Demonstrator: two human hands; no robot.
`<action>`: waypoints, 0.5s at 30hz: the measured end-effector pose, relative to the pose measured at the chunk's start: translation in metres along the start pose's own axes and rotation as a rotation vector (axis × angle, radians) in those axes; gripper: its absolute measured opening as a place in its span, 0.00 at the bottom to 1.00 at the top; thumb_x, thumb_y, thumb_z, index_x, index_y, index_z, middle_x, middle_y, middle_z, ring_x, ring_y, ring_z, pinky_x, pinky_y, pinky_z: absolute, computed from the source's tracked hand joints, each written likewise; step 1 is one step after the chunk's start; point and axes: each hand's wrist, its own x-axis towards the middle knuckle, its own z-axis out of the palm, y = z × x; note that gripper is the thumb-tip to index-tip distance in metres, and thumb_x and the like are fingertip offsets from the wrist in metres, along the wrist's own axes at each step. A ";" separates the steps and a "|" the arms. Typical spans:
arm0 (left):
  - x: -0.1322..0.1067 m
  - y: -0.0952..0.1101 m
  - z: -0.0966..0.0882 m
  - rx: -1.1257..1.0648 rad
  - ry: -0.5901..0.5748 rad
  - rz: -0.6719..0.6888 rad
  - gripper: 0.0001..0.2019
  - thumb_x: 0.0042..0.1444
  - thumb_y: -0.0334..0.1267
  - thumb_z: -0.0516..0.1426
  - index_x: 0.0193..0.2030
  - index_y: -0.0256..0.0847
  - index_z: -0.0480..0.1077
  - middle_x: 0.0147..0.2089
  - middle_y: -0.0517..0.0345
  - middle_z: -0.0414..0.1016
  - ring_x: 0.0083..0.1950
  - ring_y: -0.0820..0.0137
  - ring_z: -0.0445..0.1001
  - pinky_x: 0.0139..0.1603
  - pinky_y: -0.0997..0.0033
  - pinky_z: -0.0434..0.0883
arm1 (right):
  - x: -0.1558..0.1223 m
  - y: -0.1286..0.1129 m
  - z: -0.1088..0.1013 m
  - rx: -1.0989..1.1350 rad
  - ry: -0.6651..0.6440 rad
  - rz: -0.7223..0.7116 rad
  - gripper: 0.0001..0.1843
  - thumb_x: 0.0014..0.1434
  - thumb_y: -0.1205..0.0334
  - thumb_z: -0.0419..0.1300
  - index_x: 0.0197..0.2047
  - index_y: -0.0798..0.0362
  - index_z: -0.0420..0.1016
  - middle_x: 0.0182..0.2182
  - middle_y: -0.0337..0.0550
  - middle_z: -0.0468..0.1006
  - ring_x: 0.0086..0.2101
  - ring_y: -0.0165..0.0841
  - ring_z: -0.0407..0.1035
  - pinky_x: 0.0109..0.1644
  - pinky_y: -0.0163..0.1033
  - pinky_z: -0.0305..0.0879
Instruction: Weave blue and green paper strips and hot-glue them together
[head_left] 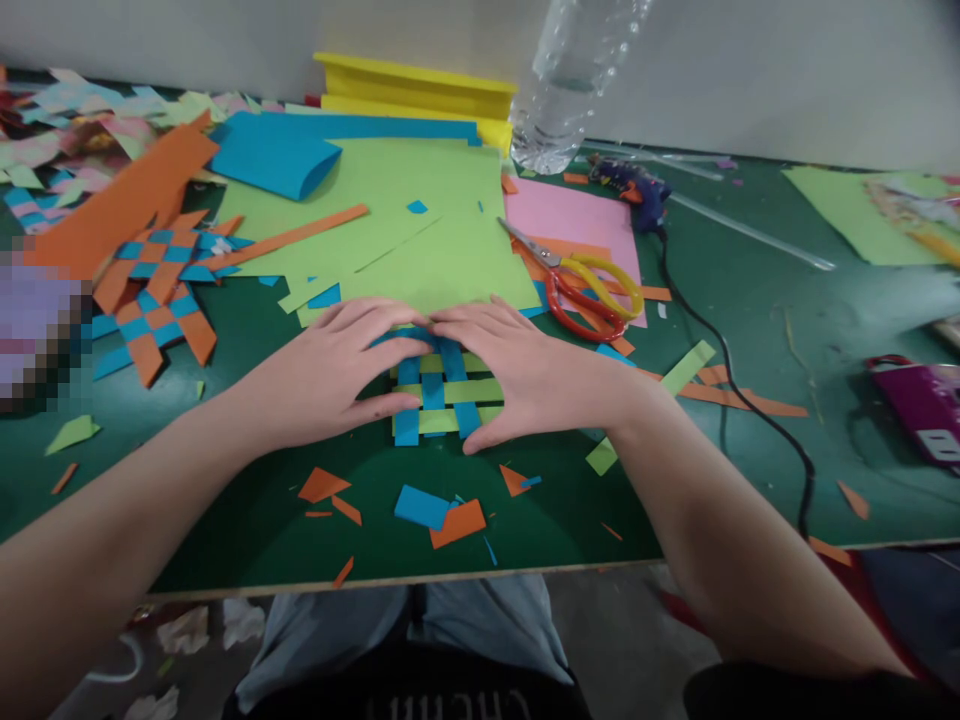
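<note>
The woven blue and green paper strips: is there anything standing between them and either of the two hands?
Nothing visible does. The left hand and right hand appear to touch the woven strips directly. The scissors lie beyond the right hand, outside that space.

bare forearms [150,510] angled inward, left hand [319,385] and right hand [536,375] palms down, fingers [480,318] nearly meeting, thumbs [386,405] spread

The green bench [757,310] carries a woven blue-and-green paper lattice [433,390], a lime-green sheet [450,260], a pink sheet [570,205], clear glue sticks [750,231], a hot glue gun [649,203] with its black cord [739,395], and scattered orange scraps [322,485].
</note>
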 end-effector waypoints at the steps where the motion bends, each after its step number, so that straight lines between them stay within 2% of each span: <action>1: 0.000 0.001 0.001 0.000 -0.014 0.007 0.29 0.70 0.60 0.45 0.60 0.41 0.69 0.67 0.41 0.66 0.70 0.46 0.60 0.66 0.43 0.62 | 0.000 0.000 0.000 -0.006 0.001 0.002 0.58 0.46 0.39 0.73 0.71 0.55 0.55 0.69 0.61 0.61 0.69 0.55 0.51 0.73 0.67 0.42; 8: -0.001 0.003 0.003 -0.042 -0.035 -0.008 0.32 0.67 0.63 0.47 0.62 0.38 0.69 0.69 0.39 0.63 0.72 0.45 0.57 0.70 0.43 0.58 | 0.000 0.000 0.002 -0.048 0.020 -0.004 0.54 0.49 0.36 0.71 0.69 0.58 0.58 0.68 0.62 0.62 0.69 0.53 0.52 0.73 0.66 0.41; 15: 0.000 0.005 0.001 -0.026 -0.038 0.013 0.32 0.67 0.64 0.47 0.59 0.38 0.70 0.68 0.38 0.63 0.72 0.45 0.57 0.70 0.42 0.60 | 0.002 -0.004 0.001 -0.053 0.017 0.014 0.52 0.51 0.36 0.69 0.68 0.61 0.60 0.68 0.64 0.62 0.69 0.53 0.53 0.74 0.65 0.42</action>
